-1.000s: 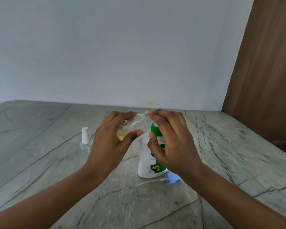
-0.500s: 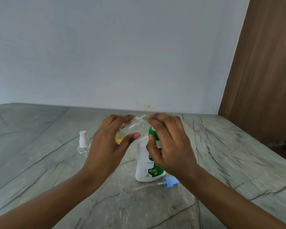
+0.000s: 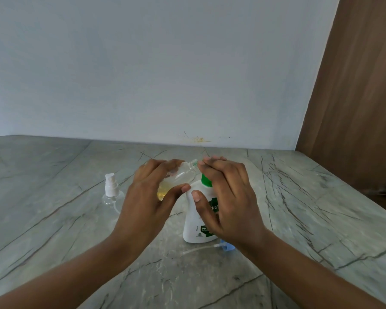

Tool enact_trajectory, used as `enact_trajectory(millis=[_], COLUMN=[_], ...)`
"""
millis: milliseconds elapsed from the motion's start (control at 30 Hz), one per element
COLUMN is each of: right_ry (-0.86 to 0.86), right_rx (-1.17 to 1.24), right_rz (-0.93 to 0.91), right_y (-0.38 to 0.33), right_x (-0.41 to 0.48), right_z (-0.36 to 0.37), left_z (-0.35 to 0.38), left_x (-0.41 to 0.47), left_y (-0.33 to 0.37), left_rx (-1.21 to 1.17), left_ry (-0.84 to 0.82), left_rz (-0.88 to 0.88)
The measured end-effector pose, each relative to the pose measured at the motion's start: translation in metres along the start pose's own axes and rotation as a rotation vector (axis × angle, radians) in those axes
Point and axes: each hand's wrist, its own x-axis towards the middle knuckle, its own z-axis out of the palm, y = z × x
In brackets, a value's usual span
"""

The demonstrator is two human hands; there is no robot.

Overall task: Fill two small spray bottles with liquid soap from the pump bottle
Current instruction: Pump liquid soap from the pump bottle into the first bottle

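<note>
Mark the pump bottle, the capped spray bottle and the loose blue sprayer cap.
pump bottle (image 3: 191, 216), head view, white body left of the label.
capped spray bottle (image 3: 110, 186), head view, white sprayer top.
blue sprayer cap (image 3: 226, 246), head view, visible blue edge.

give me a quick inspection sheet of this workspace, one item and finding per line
surface: grey veined stone counter
job's things: pump bottle upright; uncapped small spray bottle tilted, neck toward the pump, some yellow liquid inside; second spray bottle capped, standing at left
clutter: blue sprayer cap with its tube lying beside the pump bottle
hands: left hand grips the tilted bottle; right hand lies over the pump top, thumb on the bottle
cables: nothing seen
surroundings: pale wall, stained near the counter; wooden panel at right
</note>
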Motion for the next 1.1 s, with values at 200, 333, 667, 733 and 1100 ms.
enact_trajectory(millis=[200, 333, 667, 733, 1100], right_ry=[-0.031, -0.005, -0.025, -0.03, 0.001], right_rx=[-0.017, -0.026, -0.038, -0.036, -0.028], right_rz=[-0.017, -0.039, -0.046, -0.034, 0.051], right_y=[0.004, 0.006, 0.006, 0.006, -0.002], right_x=[0.004, 0.013, 0.02, 0.02, 0.015], right_z=[-0.002, -0.005, -0.012, -0.012, -0.005], left_z=[-0.002, -0.005, -0.009, -0.009, -0.008], left_x=[0.001, 0.007, 0.011, 0.011, 0.01], left_y=[0.001, 0.005, 0.006, 0.006, 0.006], left_rx=[-0.003, 0.018, 0.02, 0.024, 0.026], left_ry=[-0.001, 0.017, 0.037, 0.037, 0.033], left_rz=[-0.01, -0.006, 0.029, 0.026, 0.002])
